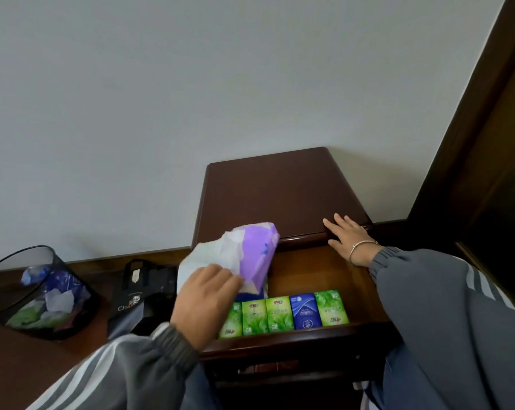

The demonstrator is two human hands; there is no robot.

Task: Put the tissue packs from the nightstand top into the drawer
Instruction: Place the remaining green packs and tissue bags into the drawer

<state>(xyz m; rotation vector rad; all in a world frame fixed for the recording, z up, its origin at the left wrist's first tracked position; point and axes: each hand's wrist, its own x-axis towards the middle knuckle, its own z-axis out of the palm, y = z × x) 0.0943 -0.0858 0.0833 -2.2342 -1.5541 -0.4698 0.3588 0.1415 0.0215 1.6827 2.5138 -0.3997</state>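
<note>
At the far left, well apart from either hand, a black mesh wastebasket point(40, 294) stands on the brown floor, with crumpled white, blue and green wrappers inside. Between it and the left hand lies a dark bag with white lettering point(138, 294), just beside the dark wooden nightstand point(277, 190).

The left hand point(204, 304), in a grey sleeve with white stripes, has its grip closed around a purple and white soft plastic tissue pack point(247, 255). The pack is tilted and held in the air above the left end of the open wooden drawer point(315, 267), with loose white tissue bunched at its left side over the fingers.

Below and to the right of that grip, a row of small packs stands upright along the drawer's front wall: three green pocket tissue packs point(253, 318), then a blue pocket tissue pack point(305, 311), then another green pocket pack point(331, 307). A further blue item lies beneath the held pack, mostly hidden.

Further right, the right hand point(348, 238), with a thin silver bracelet point(361, 250) at the wrist, lies flat with fingers spread wide on the front right corner of the nightstand top, holding nothing. The top beyond its fingertips is bare wood.
</note>
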